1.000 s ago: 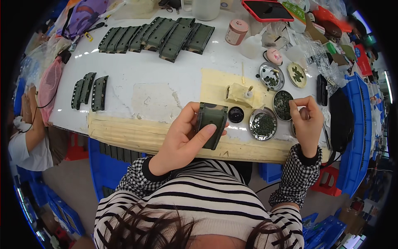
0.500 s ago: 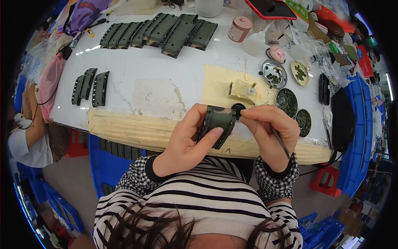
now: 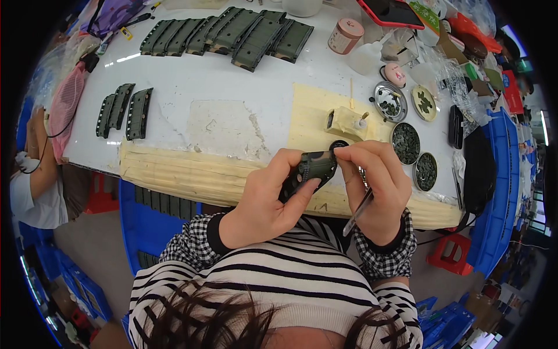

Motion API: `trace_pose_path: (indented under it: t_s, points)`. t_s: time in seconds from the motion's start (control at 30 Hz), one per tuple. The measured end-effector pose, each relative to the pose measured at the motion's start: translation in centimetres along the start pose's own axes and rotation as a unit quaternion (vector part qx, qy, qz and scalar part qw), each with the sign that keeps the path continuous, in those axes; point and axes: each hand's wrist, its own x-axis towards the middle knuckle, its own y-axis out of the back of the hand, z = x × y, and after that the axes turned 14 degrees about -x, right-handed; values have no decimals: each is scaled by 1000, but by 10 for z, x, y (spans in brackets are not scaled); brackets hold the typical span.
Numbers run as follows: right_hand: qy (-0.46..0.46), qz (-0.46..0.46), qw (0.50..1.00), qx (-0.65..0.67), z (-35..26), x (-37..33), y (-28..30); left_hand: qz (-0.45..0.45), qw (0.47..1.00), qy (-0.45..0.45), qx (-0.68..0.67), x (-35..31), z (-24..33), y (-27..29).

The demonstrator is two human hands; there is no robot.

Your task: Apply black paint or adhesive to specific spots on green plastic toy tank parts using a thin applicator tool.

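In my left hand (image 3: 264,198) is a curved, dark green camouflage-patterned plastic part (image 3: 317,167), gripped between thumb and fingers and tilted. My right hand (image 3: 378,186) has thumb and index finger pinched at the part's right end; whether a small piece is between those fingertips is hidden. A slim metal tool that looks like tweezers (image 3: 358,214) is tucked in the same hand, pointing down toward me. Just behind the pinched fingertips lies a small round black dish (image 3: 339,144). A yellow-taped block (image 3: 344,123) with a bottle neck sticking up stands beyond it.
Similar green parts (image 3: 250,43) lie in a row at the back, several more (image 3: 137,113) at left. Round tins (image 3: 405,142) of small dark green pieces stand right. A pink canister (image 3: 346,36) and red-edged phone (image 3: 392,13) are behind. Yellow padding (image 3: 174,171) lines the table edge.
My left hand has turned the green part so that its side edge shows more. The tweezers in my right hand have swung to point down and left. The view has shifted slightly.
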Motion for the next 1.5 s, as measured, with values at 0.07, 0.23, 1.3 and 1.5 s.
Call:
trace_pose_path:
  t_s: [0.07, 0.23, 1.3, 1.5]
  points:
    - [9, 9, 1000, -18, -2, -2, -4, 1, 1000, -6, 11, -1, 1, 0]
    - [2, -10, 1000, -6, -10, -6, -4, 32, 999, -5, -9, -3, -1, -1]
    - [-52, -40, 994, 86, 3, 0, 6, -47, 980, 116, -157, 3, 2, 7]
    - [38, -30, 999, -1, 6, -1, 2, -53, 988, 109, -92, -1, 1, 8]
